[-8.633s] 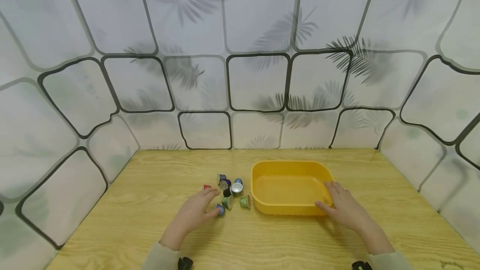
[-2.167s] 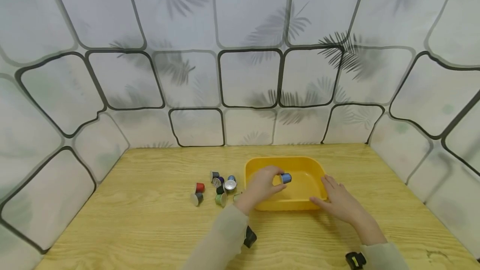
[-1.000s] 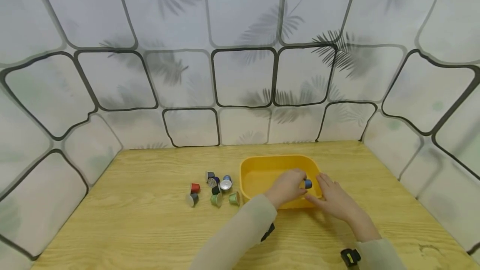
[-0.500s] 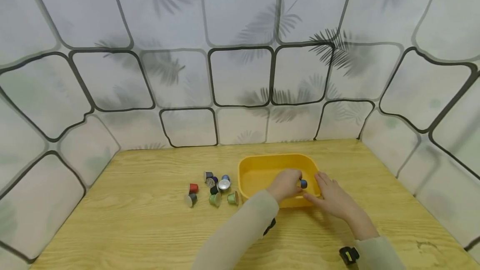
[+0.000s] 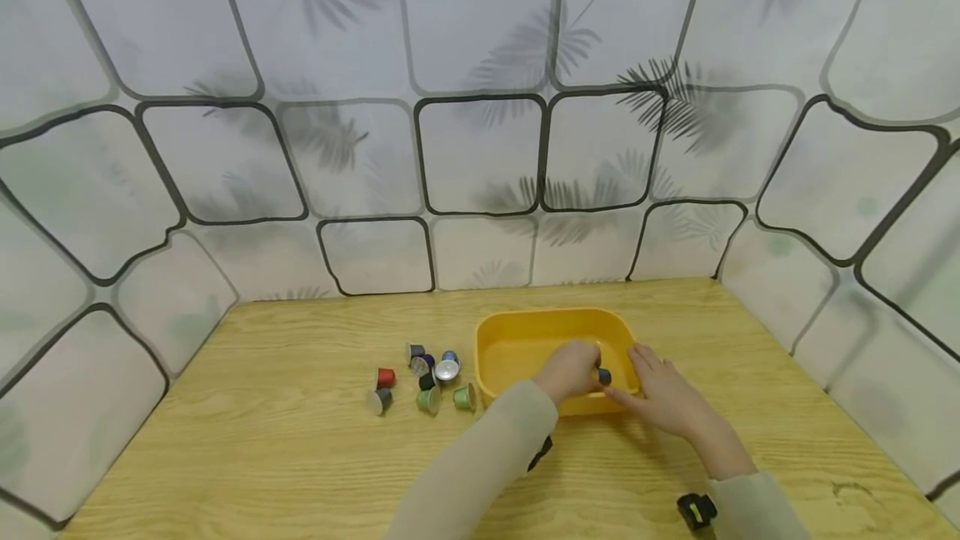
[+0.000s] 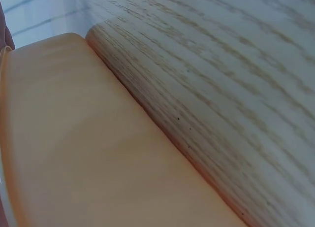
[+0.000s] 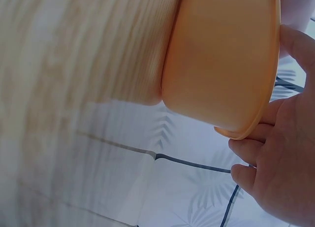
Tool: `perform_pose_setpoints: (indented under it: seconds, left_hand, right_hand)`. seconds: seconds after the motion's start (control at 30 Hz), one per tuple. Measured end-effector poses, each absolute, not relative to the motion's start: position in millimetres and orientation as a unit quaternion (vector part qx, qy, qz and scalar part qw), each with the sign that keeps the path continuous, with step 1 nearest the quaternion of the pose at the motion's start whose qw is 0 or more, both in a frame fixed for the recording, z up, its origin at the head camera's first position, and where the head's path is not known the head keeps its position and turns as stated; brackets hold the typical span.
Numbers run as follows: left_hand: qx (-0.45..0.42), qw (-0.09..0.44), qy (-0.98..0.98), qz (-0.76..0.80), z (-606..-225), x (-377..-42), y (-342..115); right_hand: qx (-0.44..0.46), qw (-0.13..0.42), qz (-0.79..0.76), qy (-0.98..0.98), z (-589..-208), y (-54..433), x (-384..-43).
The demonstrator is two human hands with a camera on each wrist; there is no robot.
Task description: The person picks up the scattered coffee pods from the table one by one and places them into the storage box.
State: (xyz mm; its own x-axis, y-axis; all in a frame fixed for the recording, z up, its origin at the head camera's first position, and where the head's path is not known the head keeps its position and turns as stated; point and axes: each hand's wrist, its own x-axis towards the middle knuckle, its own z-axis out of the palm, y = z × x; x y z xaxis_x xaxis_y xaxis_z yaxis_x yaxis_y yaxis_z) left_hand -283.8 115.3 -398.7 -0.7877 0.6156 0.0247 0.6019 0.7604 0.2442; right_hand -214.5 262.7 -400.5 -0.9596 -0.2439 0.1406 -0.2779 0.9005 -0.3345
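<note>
My left hand point(image 5: 572, 369) reaches inside the yellow plastic tray point(image 5: 517, 319), with a small blue coffee capsule point(image 5: 604, 376) at its fingertips. It pinches the capsule low near the tray's right end; the thumb is mostly hidden. My right hand point(image 5: 671, 394) rests at the tray's front right corner, thumb towards the front rim and fingers along the right rim. In the right wrist view the right fingers point(image 7: 246, 150) lie at the rim. The left wrist view mostly shows the tray's outer wall point(image 6: 88, 133), with the capsule out of sight.
Left of the tray several coffee capsules lie loosely together: a red one point(image 5: 386, 377), a grey one point(image 5: 380, 400), a silver-topped one point(image 5: 447, 370), green ones point(image 5: 465, 397) and others. Patterned cloth walls point(image 5: 480, 157) enclose the wooden table point(image 5: 300, 440) at the back and sides.
My left hand has gone from the capsule group to the tray, carrying the blue capsule to its right end. Over the last half second the capsule has sunk slightly. The right hand stays at the rim.
</note>
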Motion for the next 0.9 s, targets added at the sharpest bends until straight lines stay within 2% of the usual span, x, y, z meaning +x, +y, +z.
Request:
perform_pose_setpoints:
  seconds: [0.43, 0.9]
  left_hand:
    - [0.28, 0.08, 0.945, 0.151, -400.3, -284.3, 116.6]
    - [0.281, 0.078, 0.943, 0.161, -401.7, -284.5, 115.6]
  right_hand:
    - [0.136, 0.046, 0.183, -0.973, -400.5, 263.1, -214.2]
    - [0.134, 0.04, 0.186, -0.972, -399.9, 263.1, -215.1]
